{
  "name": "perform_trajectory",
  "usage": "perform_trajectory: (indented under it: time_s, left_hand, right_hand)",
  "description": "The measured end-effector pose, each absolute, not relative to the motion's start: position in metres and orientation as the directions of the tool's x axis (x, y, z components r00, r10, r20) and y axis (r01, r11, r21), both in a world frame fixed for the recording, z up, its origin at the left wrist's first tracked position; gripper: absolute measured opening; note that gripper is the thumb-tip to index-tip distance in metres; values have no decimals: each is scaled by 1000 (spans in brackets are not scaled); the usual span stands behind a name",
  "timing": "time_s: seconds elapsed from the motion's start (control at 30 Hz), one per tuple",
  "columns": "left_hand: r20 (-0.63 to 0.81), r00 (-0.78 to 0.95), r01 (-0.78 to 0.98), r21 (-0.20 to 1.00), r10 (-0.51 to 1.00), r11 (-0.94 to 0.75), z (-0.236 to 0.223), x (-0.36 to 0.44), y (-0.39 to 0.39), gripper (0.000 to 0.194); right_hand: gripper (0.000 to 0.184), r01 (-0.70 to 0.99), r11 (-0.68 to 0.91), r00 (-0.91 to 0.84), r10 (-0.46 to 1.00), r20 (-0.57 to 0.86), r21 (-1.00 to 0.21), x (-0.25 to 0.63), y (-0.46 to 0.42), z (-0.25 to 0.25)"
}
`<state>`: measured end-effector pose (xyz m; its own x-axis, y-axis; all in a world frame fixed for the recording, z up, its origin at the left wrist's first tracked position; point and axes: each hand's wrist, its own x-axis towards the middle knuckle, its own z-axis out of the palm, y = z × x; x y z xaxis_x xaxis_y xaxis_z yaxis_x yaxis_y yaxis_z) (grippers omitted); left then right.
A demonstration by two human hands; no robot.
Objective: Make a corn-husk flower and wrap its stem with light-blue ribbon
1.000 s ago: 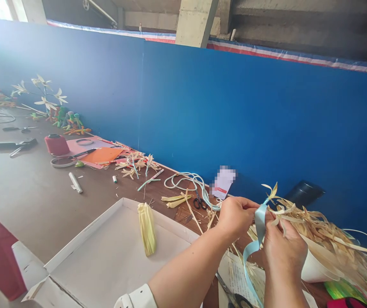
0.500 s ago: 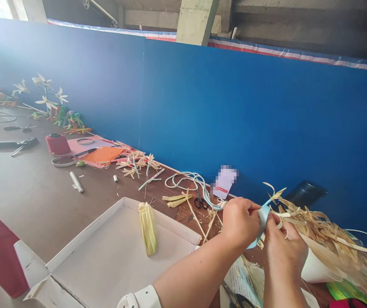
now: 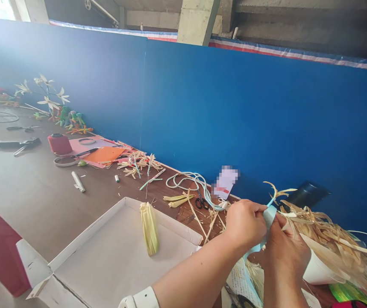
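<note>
My left hand (image 3: pixel 246 223) is closed on the light blue stem of a small corn-husk flower (image 3: pixel 276 194), whose narrow pale petals stick up above the fingers. A light blue paper strip (image 3: pixel 269 216) lies against the stem between my hands, and its tail hangs down below them. My right hand (image 3: pixel 287 246) pinches that strip beside the stem; its fingertips are partly hidden. Just right of my right hand, dried corn husks (image 3: pixel 318 226) spill over a white container (image 3: pixel 319 265).
A shallow white box (image 3: pixel 106 265) holds a yellow-green husk piece (image 3: pixel 149 231). Black-handled scissors (image 3: pixel 201 202), a pale cord (image 3: pixel 183 182) and a phone-like pale card (image 3: pixel 226 182) lie by the blue partition (image 3: pixel 250 119). Finished husk flowers (image 3: pixel 47 94) and a red thread spool (image 3: pixel 59 144) are farther left.
The flower has turned in my hands, its petals now spreading more to the right. The blue strip's tail hangs lower. My hands have shifted slightly right.
</note>
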<state>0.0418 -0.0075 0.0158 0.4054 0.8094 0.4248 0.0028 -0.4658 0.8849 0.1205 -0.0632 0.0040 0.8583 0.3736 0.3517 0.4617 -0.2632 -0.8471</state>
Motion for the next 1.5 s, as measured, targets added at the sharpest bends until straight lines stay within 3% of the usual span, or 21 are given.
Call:
perform_trajectory:
  time_s: [0.17, 0.33, 0.6, 0.77, 0.97, 1.17, 1.4, 1.5]
  left_hand:
    - [166, 591, -90, 986, 790, -140, 32, 31, -6, 35]
    - [57, 654, -140, 989, 754, 46, 41, 26, -6, 36]
    - [13, 597, -135, 987, 802, 84, 44, 21, -1, 31]
    - [40, 634, -100, 995, 773, 30, 38, 20, -2, 45]
    - [69, 699, -262, 951, 712, 166, 31, 28, -1, 35]
    - [57, 693, -263, 948, 718, 179, 31, 31, -2, 33]
    - [74, 638, -271, 953, 766, 133, 42, 22, -3, 35]
    - [82, 616, -319, 936, 784, 152, 47, 19, 1, 32]
  right_hand:
    - [43, 483, -222, 853, 336, 399, -847, 127, -61, -10]
    - [37, 571, -195, 814, 263, 519, -797, 127, -56, -11]
    - [31, 580, -114, 811, 176, 558, -807, 134, -54, -17]
    - [28, 630, -227, 777, 196, 598, -743, 130, -58, -10]
    - [24, 694, -314, 716, 203, 668, -648, 119, -59, 0]
    - [23, 728, -321, 681, 236, 693, -606, 118, -60, 3]
    - [30, 546, -143, 814, 324, 483, -825, 112, -55, 13]
    - [36, 335, 69, 821, 469, 327, -940, 105, -46, 19]
